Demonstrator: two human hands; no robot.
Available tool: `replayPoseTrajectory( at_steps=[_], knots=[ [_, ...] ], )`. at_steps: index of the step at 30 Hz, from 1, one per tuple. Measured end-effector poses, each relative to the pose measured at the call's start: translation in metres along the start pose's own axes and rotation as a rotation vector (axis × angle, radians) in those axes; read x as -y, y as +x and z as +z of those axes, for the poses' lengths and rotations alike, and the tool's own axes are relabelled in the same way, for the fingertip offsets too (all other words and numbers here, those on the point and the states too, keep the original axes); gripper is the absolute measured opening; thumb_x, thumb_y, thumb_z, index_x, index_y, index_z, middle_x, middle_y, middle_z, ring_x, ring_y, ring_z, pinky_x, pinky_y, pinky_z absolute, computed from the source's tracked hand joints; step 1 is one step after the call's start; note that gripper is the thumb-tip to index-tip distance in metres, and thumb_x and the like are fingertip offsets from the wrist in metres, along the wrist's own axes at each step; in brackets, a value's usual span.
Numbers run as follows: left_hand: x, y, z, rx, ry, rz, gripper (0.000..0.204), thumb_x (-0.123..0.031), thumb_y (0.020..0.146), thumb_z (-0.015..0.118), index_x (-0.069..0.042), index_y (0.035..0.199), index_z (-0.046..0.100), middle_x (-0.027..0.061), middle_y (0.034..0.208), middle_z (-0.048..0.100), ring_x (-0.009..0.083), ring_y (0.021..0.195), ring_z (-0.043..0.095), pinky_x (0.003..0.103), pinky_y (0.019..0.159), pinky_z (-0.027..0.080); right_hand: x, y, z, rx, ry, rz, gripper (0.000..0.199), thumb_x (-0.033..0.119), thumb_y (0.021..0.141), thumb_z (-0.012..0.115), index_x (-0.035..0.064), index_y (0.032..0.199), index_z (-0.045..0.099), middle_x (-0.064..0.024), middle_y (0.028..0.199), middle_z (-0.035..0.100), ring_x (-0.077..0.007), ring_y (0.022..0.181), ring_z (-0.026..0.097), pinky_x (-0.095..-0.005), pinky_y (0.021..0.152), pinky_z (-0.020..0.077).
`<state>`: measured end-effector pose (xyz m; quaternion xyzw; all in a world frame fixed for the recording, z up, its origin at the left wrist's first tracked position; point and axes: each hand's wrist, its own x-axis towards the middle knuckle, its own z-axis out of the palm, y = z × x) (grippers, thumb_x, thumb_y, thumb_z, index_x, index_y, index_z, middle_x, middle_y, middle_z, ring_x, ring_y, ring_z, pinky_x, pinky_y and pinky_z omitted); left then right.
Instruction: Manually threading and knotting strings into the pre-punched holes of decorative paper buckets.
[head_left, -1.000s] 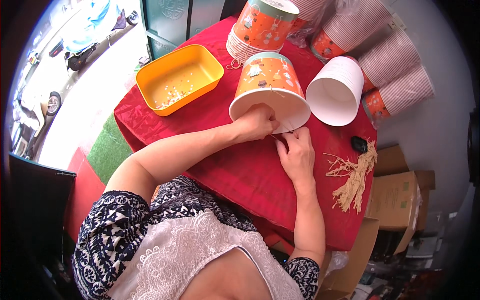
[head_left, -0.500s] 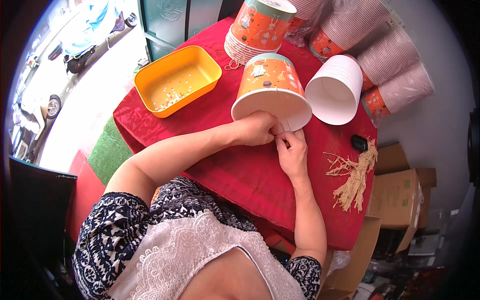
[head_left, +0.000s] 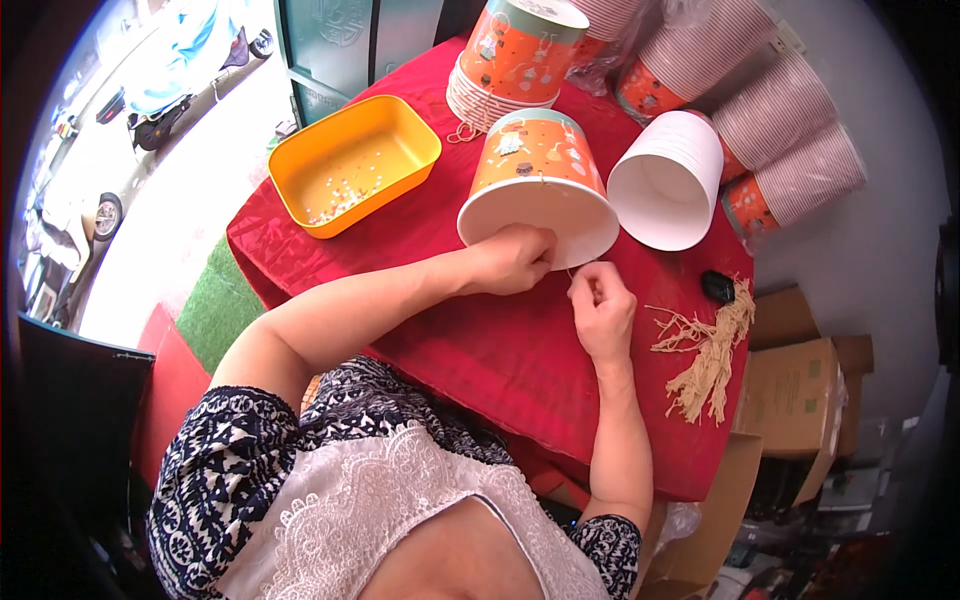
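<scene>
An orange printed paper bucket (head_left: 535,150) with a green base lies on its side, its white mouth facing me. My left hand (head_left: 512,260) is closed at the lower rim, with curled fingers reaching into the mouth; what lies inside them is hidden. Just right of the rim, my right hand (head_left: 603,300) is pinched shut, apart from my left. A thin pale cord (head_left: 570,272) shows at its fingertips. Beside this bucket lies a plain white paper bucket (head_left: 665,185), its open end toward me.
Small pale bits lie in a yellow tub (head_left: 290,180) at left. A stack of orange buckets (head_left: 520,50) stands behind; more wrapped stacks (head_left: 790,120) lean back right. Cord bundle (head_left: 710,360) and a small black object (head_left: 717,286) lie at the right of the red-covered table (head_left: 480,370).
My right hand has drawn away from my left, to the right and slightly toward me. The bucket's mouth has shifted slightly left; my left hand stays at its rim.
</scene>
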<state>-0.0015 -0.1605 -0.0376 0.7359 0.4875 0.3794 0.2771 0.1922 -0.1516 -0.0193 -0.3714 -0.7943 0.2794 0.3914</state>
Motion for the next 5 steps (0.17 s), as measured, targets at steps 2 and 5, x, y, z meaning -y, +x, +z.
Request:
replayPoseTrajectory(
  at_steps=[2,5],
  knots=[
    [0.0010,0.0016,-0.0040,0.029,0.002,0.007,0.013,-0.006,0.081,0.057,0.002,0.087,0.066,0.0207,0.084,0.067,0.0345,0.083,0.066,0.041,0.072,0.051,0.0033,-0.0023,-0.0057,-0.038,0.027,-0.054,0.007,0.001,0.091,0.057,-0.0001,0.093,0.051,-0.0092,0.058,0.061,-0.0151,0.050,0.060,-0.0289,0.049,0.0475],
    [0.0008,0.0037,-0.0036,0.051,0.019,-0.024,0.011,-0.009,0.084,0.061,0.001,0.088,0.065,0.0192,0.084,0.067,0.0323,0.081,0.065,0.040,0.073,0.050,0.0084,-0.0063,-0.0110,-0.040,0.126,0.001,0.011,0.010,0.095,0.056,0.0006,0.097,0.051,-0.0088,0.063,0.064,-0.0160,0.053,0.063,-0.0273,0.050,0.0482]
  ],
)
